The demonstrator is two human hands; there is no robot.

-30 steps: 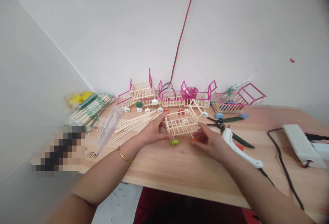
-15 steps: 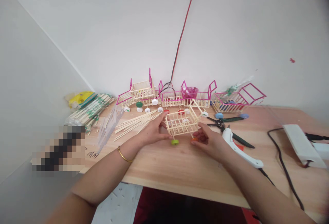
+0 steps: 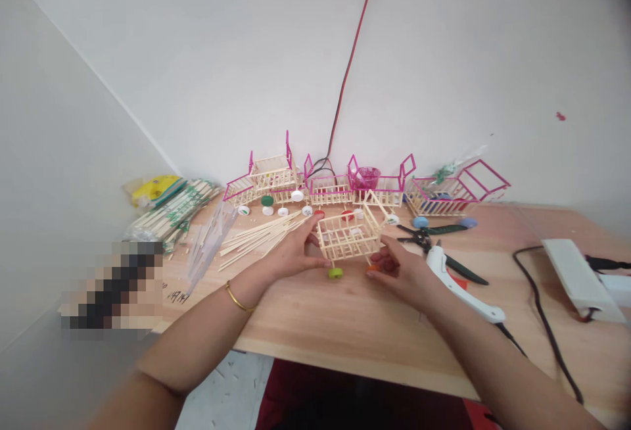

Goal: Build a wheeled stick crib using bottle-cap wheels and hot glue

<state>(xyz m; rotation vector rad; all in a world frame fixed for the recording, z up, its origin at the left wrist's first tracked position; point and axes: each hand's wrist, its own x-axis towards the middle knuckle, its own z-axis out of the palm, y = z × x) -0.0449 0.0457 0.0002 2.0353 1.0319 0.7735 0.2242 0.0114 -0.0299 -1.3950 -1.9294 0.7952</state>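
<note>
A small cart of pale wooden sticks [image 3: 349,238] is held above the table between my two hands. My left hand [image 3: 294,251] grips its left end, fingers behind and thumb near the lower corner. At the lower right, my right hand [image 3: 400,271] pinches an orange bottle-cap wheel [image 3: 373,268] of the cart. A lime-green cap wheel [image 3: 336,273] shows at the front left. The cart's handle frame rises at its right end. Some of my fingertips are hidden behind the cart.
Several stick carts with magenta trim [image 3: 329,188] line the wall, near a magenta-stained cup [image 3: 367,178]. Loose sticks [image 3: 256,236] and bagged chopsticks [image 3: 170,213] lie left. Pruning shears [image 3: 466,268], a white glue gun [image 3: 461,288] and a power strip [image 3: 582,279] lie right.
</note>
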